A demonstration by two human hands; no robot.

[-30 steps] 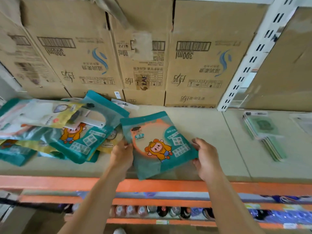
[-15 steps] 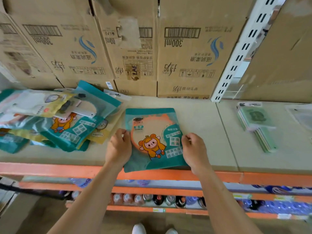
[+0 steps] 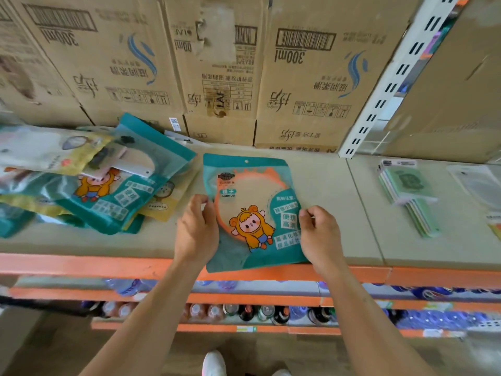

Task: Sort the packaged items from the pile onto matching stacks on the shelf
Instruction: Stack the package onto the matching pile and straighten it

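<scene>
A teal mirror packet (image 3: 250, 210) with an orange cartoon figure lies flat on the beige shelf (image 3: 325, 202), its lower edge over the orange front rail. My left hand (image 3: 196, 229) holds its left edge with curled fingers. My right hand (image 3: 320, 232) pinches its right edge. To the left sprawls the pile (image 3: 89, 180) of teal and yellow packets. A stack of green packets (image 3: 409, 196) lies on the right part of the shelf.
Upside-down cardboard boxes (image 3: 217, 71) line the back of the shelf. A white slotted upright (image 3: 390, 85) rises at the right. A clear packet (image 3: 479, 185) lies at the far right. Bottles (image 3: 244, 312) fill the lower shelf.
The teal packet came down from a tilted hold onto the shelf and now lies straight. Both hands slid to its side edges.
</scene>
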